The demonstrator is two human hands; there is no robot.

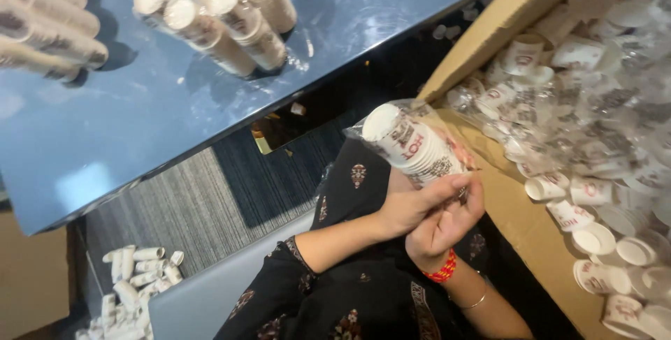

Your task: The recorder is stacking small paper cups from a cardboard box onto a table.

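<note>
Both hands are gripping a short plastic-wrapped stack of white paper cups (412, 146) just beside the open cardboard box (521, 218); left hand (412, 207) and right hand (447, 225) fingers are pinching its clear wrapper, steadying it.

A glossy blue table (161, 116) stretches up and left of the fingers, catching pale light, above grey ribbed carpet (189, 207). An open cardboard box (521, 221) sits just right of the fingers.
</note>
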